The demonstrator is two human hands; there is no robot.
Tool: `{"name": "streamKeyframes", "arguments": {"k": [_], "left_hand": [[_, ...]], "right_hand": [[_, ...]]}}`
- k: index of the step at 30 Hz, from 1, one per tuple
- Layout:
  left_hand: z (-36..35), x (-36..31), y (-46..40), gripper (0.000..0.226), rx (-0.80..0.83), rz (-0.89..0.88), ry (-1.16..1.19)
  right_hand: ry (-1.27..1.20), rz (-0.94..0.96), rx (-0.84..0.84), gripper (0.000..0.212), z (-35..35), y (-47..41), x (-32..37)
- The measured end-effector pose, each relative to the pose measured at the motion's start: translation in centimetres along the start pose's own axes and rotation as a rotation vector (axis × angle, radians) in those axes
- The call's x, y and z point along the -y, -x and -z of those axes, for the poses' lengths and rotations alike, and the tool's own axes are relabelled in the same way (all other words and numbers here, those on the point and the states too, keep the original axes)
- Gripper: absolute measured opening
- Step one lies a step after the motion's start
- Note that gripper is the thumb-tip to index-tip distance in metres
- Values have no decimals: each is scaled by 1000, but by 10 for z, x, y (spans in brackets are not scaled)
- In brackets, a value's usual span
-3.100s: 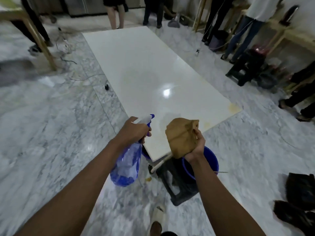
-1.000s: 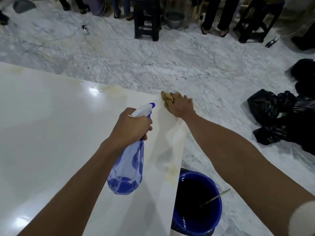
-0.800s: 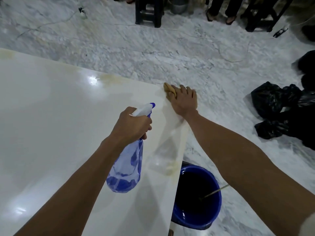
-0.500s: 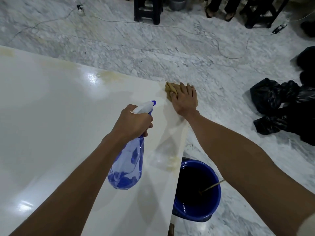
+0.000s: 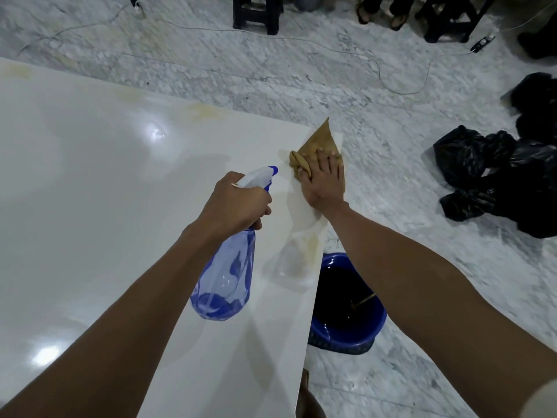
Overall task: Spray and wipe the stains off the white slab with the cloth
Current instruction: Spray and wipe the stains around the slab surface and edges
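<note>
**Cloth at the corner, stains left along the edge**

Since half a second ago, cloth (image 5: 319,143) unfolded into a wider triangle, tip now reaching past the corner of the white slab (image 5: 105,182). Pressed flat there by the right hand (image 5: 324,184), fingers (image 5: 328,159) straight and close together, thumb tucked against a bunched fold. Spray bottle (image 5: 224,276) hung over the slab just short of that corner, gripped at the neck by the left hand (image 5: 238,202), fingers curled tight; trigger finger hidden.

Likely trouble: cloth dragged off the corner and dropped, perhaps into the blue bucket (image 5: 349,315) below the slab's near edge. Also possible: yellow residue smeared instead of lifted, if not sprayed first.

Slab glossy, white, reflecting lights. Yellowish stains visible between corner and bucket, and fainter along the far edge.
</note>
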State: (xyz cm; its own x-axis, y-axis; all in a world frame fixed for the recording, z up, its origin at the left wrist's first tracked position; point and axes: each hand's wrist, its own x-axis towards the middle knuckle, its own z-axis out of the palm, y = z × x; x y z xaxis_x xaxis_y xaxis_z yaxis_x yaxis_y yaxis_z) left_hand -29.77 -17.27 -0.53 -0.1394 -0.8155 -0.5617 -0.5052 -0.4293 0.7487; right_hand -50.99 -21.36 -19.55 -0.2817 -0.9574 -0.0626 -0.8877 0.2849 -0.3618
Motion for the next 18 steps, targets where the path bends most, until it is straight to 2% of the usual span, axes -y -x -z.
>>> {"name": "streamKeyframes", "arguments": {"k": [6, 10, 18], "left_hand": [[6, 35, 44, 50, 22, -24, -18], [14, 66, 81, 52, 45, -14, -13], [24, 123, 167, 28, 83, -22, -58]], "right_hand": [[37, -28, 34, 54, -9, 64, 14], [59, -7, -3, 72, -16, 126, 26], [145, -14, 40, 71, -40, 260, 49]]}}
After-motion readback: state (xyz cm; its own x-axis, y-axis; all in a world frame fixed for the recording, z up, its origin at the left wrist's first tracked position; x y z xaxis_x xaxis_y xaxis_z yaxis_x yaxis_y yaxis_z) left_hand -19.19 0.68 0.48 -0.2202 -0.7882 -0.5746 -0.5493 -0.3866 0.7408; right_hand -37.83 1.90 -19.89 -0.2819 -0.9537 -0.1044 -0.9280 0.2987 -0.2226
